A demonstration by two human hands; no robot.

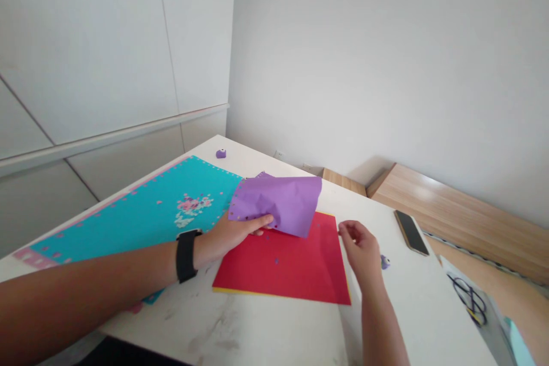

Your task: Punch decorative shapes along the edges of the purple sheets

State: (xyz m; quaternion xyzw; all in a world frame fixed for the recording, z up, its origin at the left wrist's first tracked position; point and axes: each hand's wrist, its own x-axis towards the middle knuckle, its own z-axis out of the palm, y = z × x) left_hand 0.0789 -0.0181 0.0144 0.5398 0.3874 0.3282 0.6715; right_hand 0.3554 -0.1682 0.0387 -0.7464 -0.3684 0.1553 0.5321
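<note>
**Q:** Left hand [242, 233]: what's it got?

**Me:** Purple paper sheet [281, 203]. Pinched at the near edge between thumb and fingers, raised off the desk [240, 331], creased. Row of small punched holes along its left edge. Black watch [186, 255] on that wrist.

**Q:** Right hand [360, 249]?

**Me:** Half-open, fingers curled, nothing in them. Hovering just off the right edge of the red paper [278, 269], a little way from the purple sheet.

**Q:** Position of the purple sheet relative to both hands?

**Me:** Directly past my left fingertips, hanging over the red paper's far left corner. Its left edge reaches the teal sheet [128, 223]. It's between my hands, much closer to the left one.

**Q:** What's under it?

**Me:** Red paper on a yellow sheet [257, 292], yellow showing along the near and right edges. A few tiny punched bits [277, 261] on the red.

**Q:** Rest of the desk?

**Me:** Teal sheet covers the left side, floral print [191, 209] mid-sheet, punched holes along its edges. One purple craft punch [221, 153] by the far corner, another [385, 262] just beside my right hand. Phone [410, 232] face up near the right edge.
</note>
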